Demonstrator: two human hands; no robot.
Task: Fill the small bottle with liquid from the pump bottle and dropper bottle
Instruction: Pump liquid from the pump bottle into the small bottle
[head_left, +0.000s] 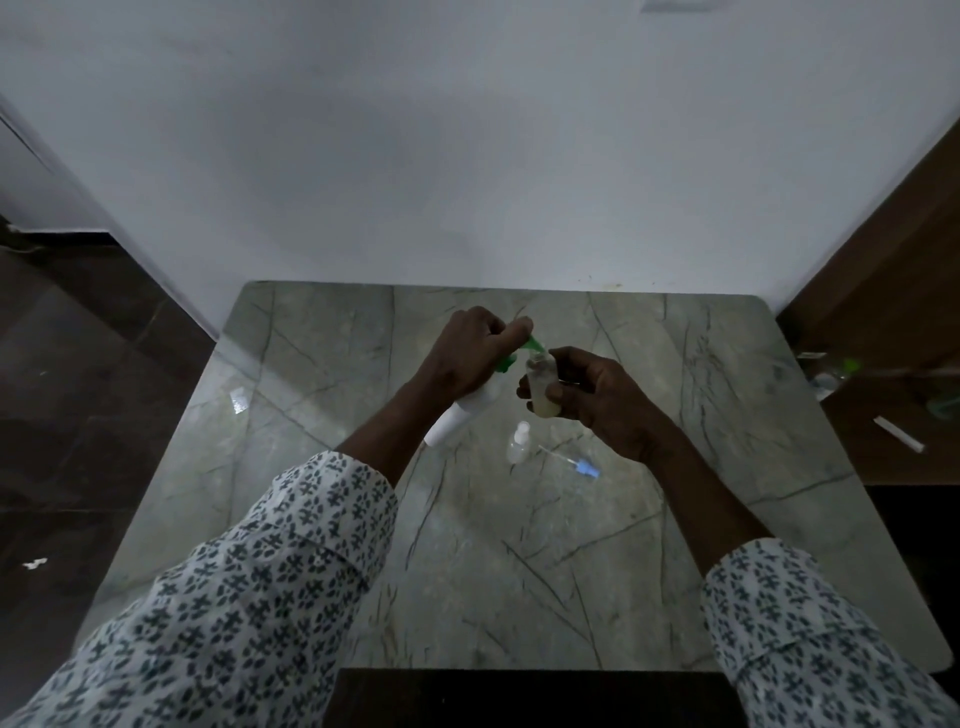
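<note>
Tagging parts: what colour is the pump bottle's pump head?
Green pump head on the white pump bottle; head view shows it.

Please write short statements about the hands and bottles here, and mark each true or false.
1. The left hand holds the pump bottle tilted. True.
2. The small bottle stands on the table. False: the right hand holds it above the table.
3. The green nozzle points toward the small bottle's mouth. True.
4. The small bottle is empty. False: pale liquid lies at its bottom.
5. The dropper bottle is in the right hand. False: it is on the table.
</note>
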